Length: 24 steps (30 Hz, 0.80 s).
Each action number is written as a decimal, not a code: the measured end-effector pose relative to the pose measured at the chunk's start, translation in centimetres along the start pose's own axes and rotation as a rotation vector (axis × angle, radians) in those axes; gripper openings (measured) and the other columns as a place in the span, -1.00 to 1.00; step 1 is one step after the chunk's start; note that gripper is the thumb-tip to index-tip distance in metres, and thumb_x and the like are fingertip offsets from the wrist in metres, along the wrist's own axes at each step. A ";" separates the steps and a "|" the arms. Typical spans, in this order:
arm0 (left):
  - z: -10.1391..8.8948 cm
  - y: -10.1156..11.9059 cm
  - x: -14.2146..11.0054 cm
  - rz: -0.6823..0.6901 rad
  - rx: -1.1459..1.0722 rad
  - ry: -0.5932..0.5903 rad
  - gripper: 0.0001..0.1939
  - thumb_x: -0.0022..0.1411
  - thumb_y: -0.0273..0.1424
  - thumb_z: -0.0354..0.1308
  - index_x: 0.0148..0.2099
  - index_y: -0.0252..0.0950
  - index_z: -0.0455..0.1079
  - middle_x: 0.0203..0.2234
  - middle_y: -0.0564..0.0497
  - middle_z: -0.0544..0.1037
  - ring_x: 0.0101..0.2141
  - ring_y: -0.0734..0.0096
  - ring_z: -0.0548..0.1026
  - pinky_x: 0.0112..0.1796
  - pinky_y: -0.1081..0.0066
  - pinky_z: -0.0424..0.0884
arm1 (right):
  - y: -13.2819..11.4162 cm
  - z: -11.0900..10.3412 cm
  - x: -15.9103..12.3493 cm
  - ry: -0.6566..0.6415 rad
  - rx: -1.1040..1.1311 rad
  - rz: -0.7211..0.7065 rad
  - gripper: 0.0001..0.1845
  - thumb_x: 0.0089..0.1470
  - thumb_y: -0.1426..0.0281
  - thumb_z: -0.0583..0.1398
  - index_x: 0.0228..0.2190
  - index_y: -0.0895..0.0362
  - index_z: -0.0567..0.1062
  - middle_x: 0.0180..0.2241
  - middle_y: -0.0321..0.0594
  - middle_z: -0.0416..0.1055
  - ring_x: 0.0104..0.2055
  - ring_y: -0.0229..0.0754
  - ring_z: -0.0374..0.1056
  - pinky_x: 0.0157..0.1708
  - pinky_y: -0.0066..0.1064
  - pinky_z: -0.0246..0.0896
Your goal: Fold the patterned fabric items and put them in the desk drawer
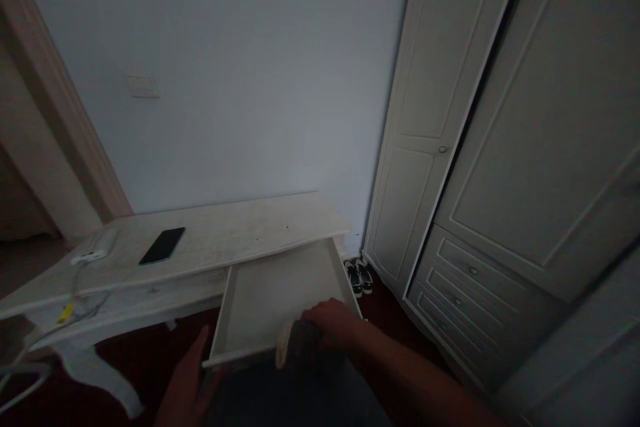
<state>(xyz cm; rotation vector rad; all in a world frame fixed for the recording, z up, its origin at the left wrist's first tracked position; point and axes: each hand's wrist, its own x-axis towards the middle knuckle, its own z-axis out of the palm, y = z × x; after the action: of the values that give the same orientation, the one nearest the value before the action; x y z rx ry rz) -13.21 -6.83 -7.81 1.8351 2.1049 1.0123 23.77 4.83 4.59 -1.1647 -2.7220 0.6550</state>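
A white drawer (280,287) is pulled out from the right part of a white desk (225,233); its visible inside holds nothing. My right hand (333,323) is closed on a soft-looking dark grey and beige bundle (303,343) at the drawer's front edge. Dim light hides what kind of thing the bundle is. At the drawer's front left corner, my left hand (187,380) has its fingers apart and holds nothing visible. Its lower part runs into shadow, and I cannot tell if it touches the drawer.
A dark phone (163,245) and a white power strip (95,247) with a cable lie on the desk's left part. Black-and-white shoes (359,275) stand on the dark red floor beyond the drawer. A white wardrobe (420,167) with small drawers rises on the right.
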 end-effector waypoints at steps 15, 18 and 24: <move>3.4 17.8 4.7 0.372 0.509 -0.657 -0.52 0.54 -0.14 -0.17 0.14 -0.21 0.51 -0.03 -0.24 0.70 0.01 -0.07 0.65 0.02 0.02 0.49 | 10.8 -10.1 -3.9 0.887 0.676 0.338 -0.24 -0.01 -0.16 0.37 0.00 0.17 0.61 -0.08 0.02 0.67 -0.03 0.17 0.59 -0.03 -0.07 0.51; 3.8 18.3 4.7 0.377 0.493 -0.659 -0.52 0.55 -0.12 -0.18 0.10 -0.20 0.51 -0.05 -0.22 0.70 0.01 -0.04 0.65 0.02 0.07 0.48 | 11.6 -9.7 -2.3 0.740 0.448 0.429 -0.27 0.17 -0.12 0.27 0.13 0.16 0.54 0.06 0.02 0.62 0.09 0.10 0.54 0.06 -0.13 0.44; 3.9 18.0 5.0 0.380 0.484 -0.675 -0.54 0.54 -0.11 -0.15 0.10 -0.18 0.52 -0.05 -0.19 0.70 0.01 0.00 0.64 0.04 0.12 0.47 | 12.2 -5.2 0.9 0.415 0.269 0.604 -0.33 -0.13 0.10 0.52 -0.02 0.16 0.61 -0.03 0.03 0.65 0.03 0.15 0.58 -0.02 -0.20 0.42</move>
<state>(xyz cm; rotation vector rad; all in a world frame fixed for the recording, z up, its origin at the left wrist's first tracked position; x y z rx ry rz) 2.35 -0.54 1.24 2.4014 1.6909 -0.1340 32.58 14.77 3.98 -1.8133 -1.8726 0.7078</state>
